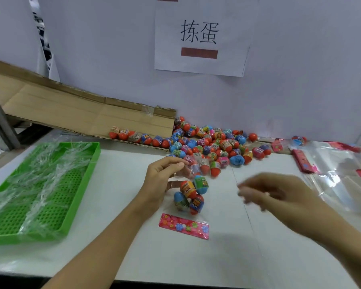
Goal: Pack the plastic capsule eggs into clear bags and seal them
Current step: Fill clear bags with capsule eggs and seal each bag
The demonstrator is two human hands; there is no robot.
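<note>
Left hand (162,180) pinches bagged eggs (191,196); blurred right hand (273,191) beside them.

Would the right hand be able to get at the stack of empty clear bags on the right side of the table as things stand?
Probably yes. The right hand is blurred but seems to hold nothing, and bare table lies between it and the clear bags; the egg pile sits further back.

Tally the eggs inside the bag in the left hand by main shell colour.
Bag, pinched by the left hand:
Blue eggs: 2
Red or orange eggs: 2
Total: 4
</note>
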